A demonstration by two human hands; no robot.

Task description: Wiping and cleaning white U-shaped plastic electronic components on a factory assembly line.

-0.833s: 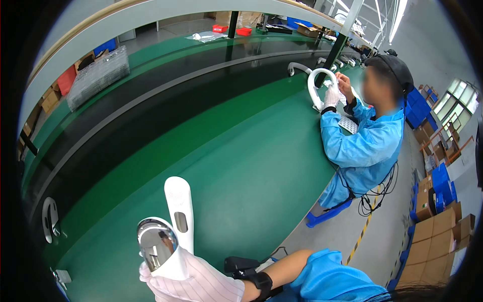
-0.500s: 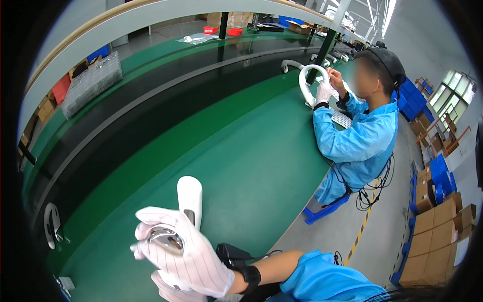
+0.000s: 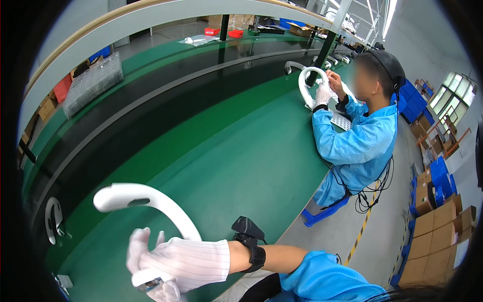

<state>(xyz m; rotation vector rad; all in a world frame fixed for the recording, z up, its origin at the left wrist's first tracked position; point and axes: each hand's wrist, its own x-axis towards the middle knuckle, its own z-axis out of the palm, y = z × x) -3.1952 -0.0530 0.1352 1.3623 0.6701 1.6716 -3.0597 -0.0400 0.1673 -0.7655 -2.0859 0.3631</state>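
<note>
A white U-shaped neck massager point(image 3: 161, 201) is raised over the near bench, one arm pointing left and its curve passing behind my right wrist. Across it lies my right hand point(image 3: 178, 261) in a white striped glove, fingers apart and partly blurred. Below, at the lower edge, gloved fingers of my left hand point(image 3: 168, 292) close on the end with a shiny silver part; most of that hand is hidden. A black strap with a black box point(image 3: 249, 229) is on my right wrist.
Another white massager point(image 3: 52, 221) lies at the far left on the dark belt point(image 3: 126, 105). At right, a co-worker in blue point(image 3: 357, 131) holds a white massager point(image 3: 302, 85) at the green bench point(image 3: 261, 136). Cartons point(image 3: 427, 241) stand beyond the aisle.
The massager has turned from upright to pointing left, showing more of its curve. My right hand has rolled and lifted its fingers from around the silver part, which is now lower.
</note>
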